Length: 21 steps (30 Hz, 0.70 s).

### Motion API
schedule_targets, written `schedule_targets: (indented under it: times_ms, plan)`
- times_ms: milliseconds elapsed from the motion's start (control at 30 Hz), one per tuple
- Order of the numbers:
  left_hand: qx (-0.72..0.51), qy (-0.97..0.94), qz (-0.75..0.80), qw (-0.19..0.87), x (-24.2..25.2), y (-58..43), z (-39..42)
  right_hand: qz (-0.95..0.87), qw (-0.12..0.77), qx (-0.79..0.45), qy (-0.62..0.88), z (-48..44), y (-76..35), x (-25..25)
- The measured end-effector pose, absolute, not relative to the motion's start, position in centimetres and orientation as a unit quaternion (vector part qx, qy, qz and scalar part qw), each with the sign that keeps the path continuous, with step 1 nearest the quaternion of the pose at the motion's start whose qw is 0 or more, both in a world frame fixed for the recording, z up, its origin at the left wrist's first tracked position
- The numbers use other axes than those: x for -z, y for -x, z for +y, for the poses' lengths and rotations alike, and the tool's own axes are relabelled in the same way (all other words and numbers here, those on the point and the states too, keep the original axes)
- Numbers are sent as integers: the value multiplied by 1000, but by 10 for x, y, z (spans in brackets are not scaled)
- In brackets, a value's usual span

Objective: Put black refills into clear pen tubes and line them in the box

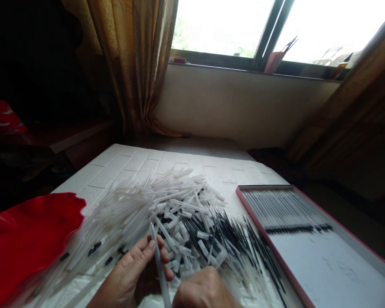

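At the bottom centre, my left hand (133,267) holds a translucent pen barrel (161,265) between thumb and fingers, its pointed tip upward. Beside the barrel's lower end, my right hand (203,288) is closed; what its fingers grip is hidden. Beyond both hands lies a heap of white translucent barrels (128,209). Small clear caps (182,231) are scattered in front of the heap. Thin black rods (234,235) lie to the right of the caps. A few short black pieces (94,248) rest left of my left hand.
A red scalloped tray (35,231) is at the left. At the right, a pink-edged box (327,265) contains a row of assembled pens (279,207). The white table (115,160) stands below a window, with curtains (131,55) on both sides.
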State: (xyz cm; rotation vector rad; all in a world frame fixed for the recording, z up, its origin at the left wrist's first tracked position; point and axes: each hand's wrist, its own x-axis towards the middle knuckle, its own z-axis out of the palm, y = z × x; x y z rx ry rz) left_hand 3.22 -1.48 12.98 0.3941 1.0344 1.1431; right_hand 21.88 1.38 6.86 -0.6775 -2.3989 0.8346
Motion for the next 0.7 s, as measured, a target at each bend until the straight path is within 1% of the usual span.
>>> schedule_targets:
  times_ms: [133,200,267,333,467,567,700]
  plan:
    - [-508,-199,475,691,-125,-30,-15,-901,202,-292,249,12,-219,-63]
    - [-498,-214,474,694,-126,-29,-14,-914,205,-272,222,15,-221,-73]
    - [-474,-232,464,711,-126,-28,-12,-921,231,-237,204,22,-227,-92]
    - [-452,-241,457,727,-125,-26,-12,-910,275,-203,234,30,-237,-115]
    - [-436,-229,453,743,-120,-24,-12,-843,304,-228,381,53,-269,-148]
    - [-432,-225,452,747,-120,-25,-13,-819,295,-225,438,66,-287,-152]
    - [-434,-231,461,739,-119,-28,-13,-855,235,-217,409,69,-290,-147]
